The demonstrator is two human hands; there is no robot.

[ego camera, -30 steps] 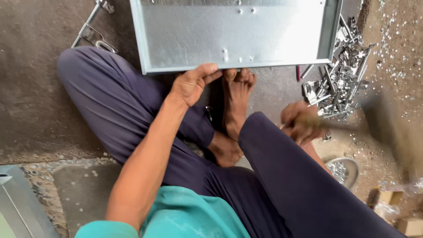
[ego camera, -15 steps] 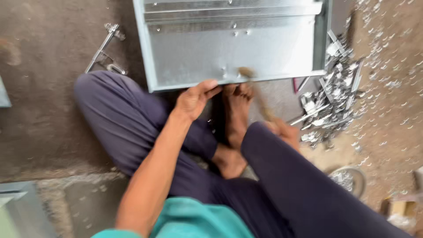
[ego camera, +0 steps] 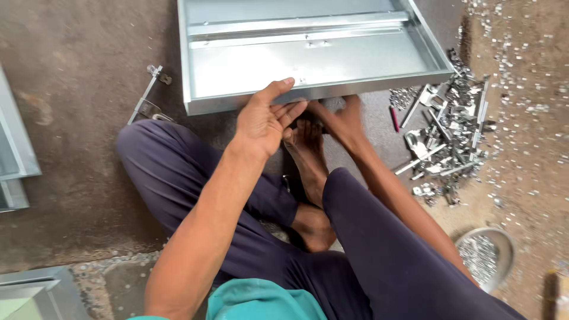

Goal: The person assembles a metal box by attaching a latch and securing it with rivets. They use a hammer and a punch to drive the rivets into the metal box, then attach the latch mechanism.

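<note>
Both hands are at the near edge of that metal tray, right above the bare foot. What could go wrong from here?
1. The left hand grips the thin front rim of the galvanized tray; a sheet edge like that may cut the fingers if it slips.
2. The bare foot sits just under that rim, so a dropped or sliding tray could strike the toes.
3. The right hand works beside the pile of loose metal parts; sharp scraps could nick skin.

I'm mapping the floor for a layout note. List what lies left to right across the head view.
Metal panel edge → small metal bracket → left hand on the shallow metal tray → right hand → pile of metal parts → scattered bits.
</note>
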